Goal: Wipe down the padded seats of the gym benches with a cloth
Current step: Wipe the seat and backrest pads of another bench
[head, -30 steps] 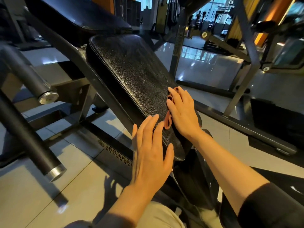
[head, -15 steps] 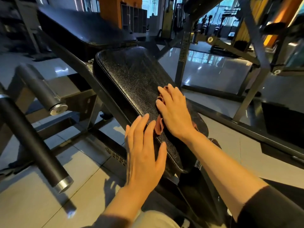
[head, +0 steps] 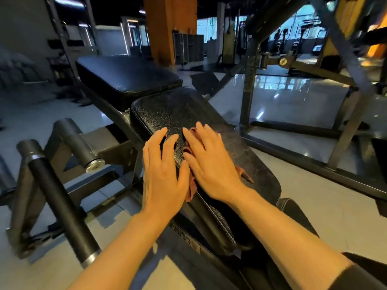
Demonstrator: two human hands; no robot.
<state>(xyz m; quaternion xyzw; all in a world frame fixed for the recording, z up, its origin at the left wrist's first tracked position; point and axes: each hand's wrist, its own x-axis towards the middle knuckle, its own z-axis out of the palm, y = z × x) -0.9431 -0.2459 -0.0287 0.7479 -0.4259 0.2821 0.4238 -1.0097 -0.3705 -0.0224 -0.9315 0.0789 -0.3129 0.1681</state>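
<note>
Your right hand [head: 211, 164] flat, fingers [head: 204, 135] straight, pressing a reddish cloth [head: 191, 187] onto the black padded seat [head: 167, 109], your left hand [head: 162, 172] open beside it, fingers spread, gripping nothing

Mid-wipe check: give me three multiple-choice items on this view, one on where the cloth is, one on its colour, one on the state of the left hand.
1. Where is the cloth?
A. Under the right hand on the textured seat pad
B. On the floor
C. Draped over the roller bar

2. What colour is the cloth?
A. White
B. Reddish-brown
C. Blue

3. How is the left hand?
A. Fisted round the cloth
B. Gripping the roller bar
C. Fingers straight, at the pad's left edge

Key: 1 A, cloth edges peek out round the right hand on the pad. 2 B, the visible corners are reddish-brown. 3 C, its fingers are extended and hold nothing.
</note>
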